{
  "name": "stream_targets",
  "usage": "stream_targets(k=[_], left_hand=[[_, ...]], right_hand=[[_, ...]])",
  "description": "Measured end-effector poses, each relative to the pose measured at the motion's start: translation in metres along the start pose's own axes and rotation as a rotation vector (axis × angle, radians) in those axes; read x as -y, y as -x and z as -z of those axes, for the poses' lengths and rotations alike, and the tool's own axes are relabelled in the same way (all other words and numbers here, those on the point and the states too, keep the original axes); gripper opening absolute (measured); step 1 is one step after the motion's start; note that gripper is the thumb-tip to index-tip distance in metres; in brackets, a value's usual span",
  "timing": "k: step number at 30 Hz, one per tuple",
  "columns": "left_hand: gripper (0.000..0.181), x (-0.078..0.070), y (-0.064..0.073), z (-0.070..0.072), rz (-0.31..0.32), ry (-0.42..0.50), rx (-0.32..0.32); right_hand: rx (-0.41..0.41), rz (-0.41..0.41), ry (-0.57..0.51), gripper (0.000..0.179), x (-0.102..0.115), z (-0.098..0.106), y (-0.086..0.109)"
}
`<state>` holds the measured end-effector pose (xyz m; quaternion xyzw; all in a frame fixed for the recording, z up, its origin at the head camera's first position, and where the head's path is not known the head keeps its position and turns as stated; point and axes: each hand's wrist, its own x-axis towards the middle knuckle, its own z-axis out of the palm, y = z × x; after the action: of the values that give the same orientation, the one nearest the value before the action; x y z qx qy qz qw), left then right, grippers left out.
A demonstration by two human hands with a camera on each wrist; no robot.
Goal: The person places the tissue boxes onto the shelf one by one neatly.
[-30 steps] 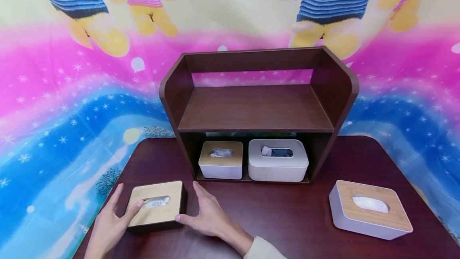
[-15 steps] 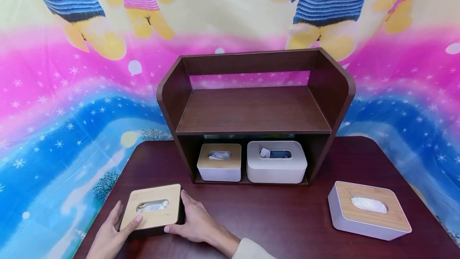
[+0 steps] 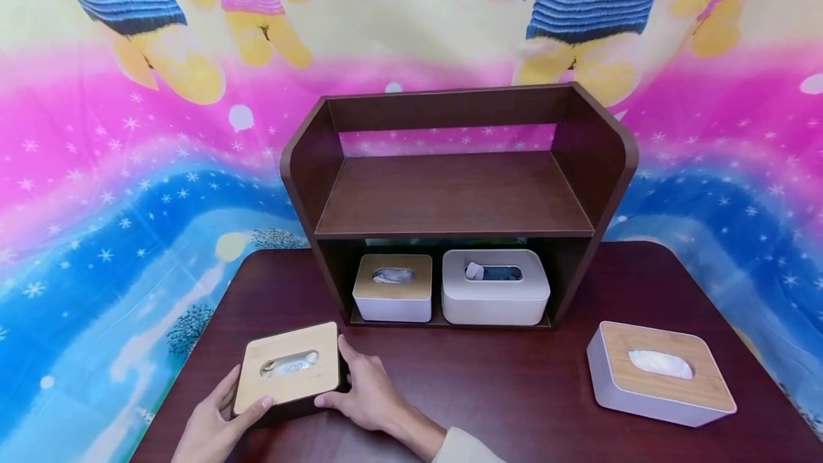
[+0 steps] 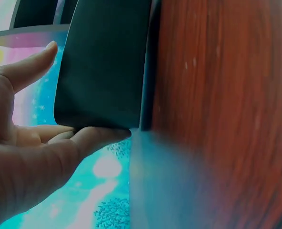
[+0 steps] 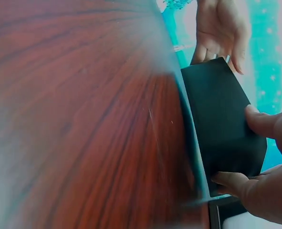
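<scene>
A tissue box [image 3: 287,391] with a pale wooden lid and black sides is at the left of the table, between both hands, turned slightly at an angle. My left hand [image 3: 218,409] lies along its left end, fingers fairly straight against it; in the left wrist view the thumb [image 4: 41,64] stands off the black side [image 4: 103,67]. At the other end, my right hand [image 3: 369,388] grips the box, thumb on its near side and fingers round the right end. White tissue packaging shows through the oval lid slot. The right wrist view shows the right thumb [image 5: 260,121] pressed to the black side.
A dark brown two-tier shelf [image 3: 456,191] stands at the back. Its lower tier holds a small wood-lidded tissue box [image 3: 393,306] and a larger white tissue box [image 3: 495,311]. Another wood-lidded tissue box [image 3: 662,395] sits at the table's right. A printed cloth backdrop [image 3: 96,220] surrounds the table.
My right hand has closed in from beside the tissue box and now grips its end. The tissue box has shifted slightly right and turned a little, with both hands following.
</scene>
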<state>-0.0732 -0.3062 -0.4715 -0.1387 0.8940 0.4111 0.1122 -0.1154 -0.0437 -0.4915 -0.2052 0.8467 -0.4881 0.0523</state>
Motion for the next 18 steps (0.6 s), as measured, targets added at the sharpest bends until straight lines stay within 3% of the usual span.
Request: stream_targets(k=[4,8,18], left_hand=[[0.106,-0.006,0.006,-0.008,-0.003,0.174,0.028],[0.099,-0.011,0.013,-0.013,-0.024,0.244,0.021],[0.084,-0.033,0.034,-0.038,-0.219,0.395,-0.078]], right_hand=[[-0.02,-0.033,-0.087,0.098,-0.003,0.016,0.008],[-0.013,-0.057,-0.169,0.095,-0.005,0.03,0.018],[-0.08,-0.028,-0.405,0.08,-0.008,0.07,0.05]])
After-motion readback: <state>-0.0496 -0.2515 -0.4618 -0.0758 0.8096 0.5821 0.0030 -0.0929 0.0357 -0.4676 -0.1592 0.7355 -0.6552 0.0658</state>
